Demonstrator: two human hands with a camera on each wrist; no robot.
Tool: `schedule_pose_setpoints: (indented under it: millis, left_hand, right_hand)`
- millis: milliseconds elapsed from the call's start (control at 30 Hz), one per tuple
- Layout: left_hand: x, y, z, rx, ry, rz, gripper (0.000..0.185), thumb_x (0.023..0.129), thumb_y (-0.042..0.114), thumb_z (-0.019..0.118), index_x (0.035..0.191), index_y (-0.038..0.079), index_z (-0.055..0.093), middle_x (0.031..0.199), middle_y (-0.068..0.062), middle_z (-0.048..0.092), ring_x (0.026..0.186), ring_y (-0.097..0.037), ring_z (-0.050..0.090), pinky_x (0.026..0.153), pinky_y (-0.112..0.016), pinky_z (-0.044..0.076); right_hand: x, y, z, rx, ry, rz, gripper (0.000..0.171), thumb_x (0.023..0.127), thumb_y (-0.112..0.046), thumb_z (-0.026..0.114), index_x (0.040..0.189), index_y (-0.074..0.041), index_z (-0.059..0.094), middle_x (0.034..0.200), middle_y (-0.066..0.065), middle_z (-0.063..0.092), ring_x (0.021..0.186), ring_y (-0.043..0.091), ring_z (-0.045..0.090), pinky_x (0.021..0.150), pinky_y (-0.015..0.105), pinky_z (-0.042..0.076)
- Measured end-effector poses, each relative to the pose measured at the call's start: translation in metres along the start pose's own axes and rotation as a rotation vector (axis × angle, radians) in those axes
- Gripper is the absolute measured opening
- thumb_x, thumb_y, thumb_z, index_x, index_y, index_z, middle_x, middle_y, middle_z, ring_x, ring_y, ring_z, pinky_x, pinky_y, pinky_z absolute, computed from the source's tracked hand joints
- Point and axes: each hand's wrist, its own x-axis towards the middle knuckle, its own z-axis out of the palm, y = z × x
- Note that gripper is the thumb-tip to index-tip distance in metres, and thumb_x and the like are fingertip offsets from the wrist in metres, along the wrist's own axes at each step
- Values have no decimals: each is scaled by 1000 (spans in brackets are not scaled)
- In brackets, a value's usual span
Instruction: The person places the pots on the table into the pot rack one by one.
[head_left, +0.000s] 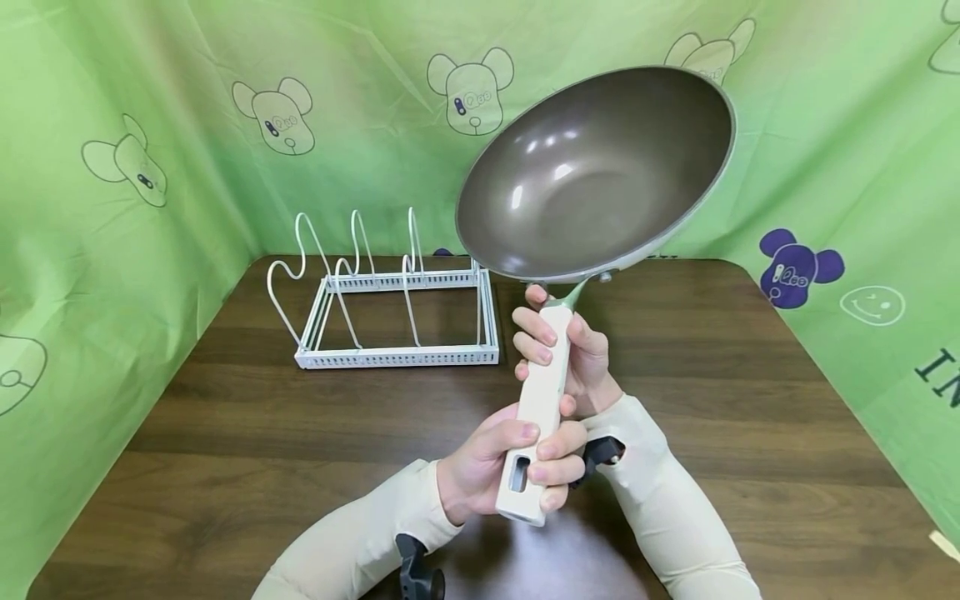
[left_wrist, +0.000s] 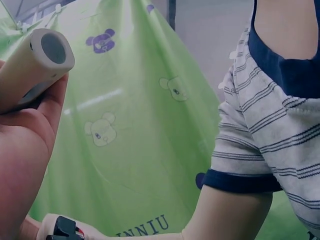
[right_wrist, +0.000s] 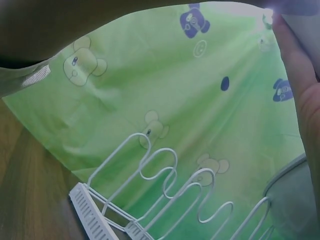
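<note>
Backdrop: a green cloth (head_left: 112,275) printed with bear figures hangs behind and to both sides of the table.
Table: a dark wooden top (head_left: 750,400) with rounded far corners.
Wok: a large pan (head_left: 596,171) with a grey-brown inside and a pale rim, held up in the air above the far right part of the table, tilted so that its bowl faces the camera; bright glints show on its inner wall.
Rack: a white wire pan rack (head_left: 393,312) with several upright loops stands on the table near the far edge, left of the middle, apart from the wok.
Handle: the wok's long cream handle (head_left: 536,417) runs down from the bowl toward the near edge, with a slot near its end.
Right hand: the right hand (head_left: 558,346) is wrapped round the upper handle, just below the bowl, fingers curled over it.
Left hand: the left hand (head_left: 506,462) grips the lower end of the handle, fingers closed round it by the slot.
Sleeves: both forearms wear cream sleeves (head_left: 667,508).
</note>
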Motion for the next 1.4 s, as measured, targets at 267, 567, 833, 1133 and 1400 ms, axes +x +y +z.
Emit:
schedule_pose_setpoints:
  millis: [267, 567, 833, 1133, 1400]
  left_hand:
    - [-9, 3, -5, 18, -39, -8, 31, 95, 31, 66, 115, 28, 43, 79, 9, 39, 64, -3, 39, 62, -19, 40]
    - [-24, 7, -13, -11, -62, -48, 32, 93, 29, 67, 114, 27, 43, 75, 8, 38, 61, -5, 39, 60, -19, 44]
    - [-35, 14, -19, -18, -106, -117, 31, 93, 26, 66, 114, 27, 44, 74, 7, 38, 61, -7, 39, 62, -21, 45]
    - [-45, 23, -32, -23, -192, -187, 32, 94, 28, 67, 114, 27, 42, 73, 5, 38, 60, -8, 40, 64, -22, 45]
    - [-52, 29, -44, -24, -254, -217, 31, 94, 28, 65, 114, 26, 41, 72, 4, 37, 57, -11, 39, 65, -23, 46]
  right_hand:
    - [1, -1, -6, -90, 1, 64, 36, 97, -4, 58, 128, -5, 40, 87, 10, 37, 91, 26, 59, 96, 48, 50]
    - [-1, 0, -17, -202, -56, 132, 35, 102, -5, 50, 135, -8, 41, 93, 12, 41, 97, 24, 57, 99, 47, 48]
    - [1, 2, -15, -309, -8, 187, 30, 101, -7, 52, 128, -13, 40, 97, 10, 51, 95, 24, 58, 98, 48, 48]
    - [6, 3, -17, -414, -5, 244, 29, 101, -6, 52, 124, -17, 38, 97, 10, 52, 97, 24, 59, 97, 51, 48]
    - [12, 6, -16, -492, 46, 278, 29, 99, -6, 55, 119, -18, 37, 96, 9, 54, 95, 26, 60, 95, 52, 49]
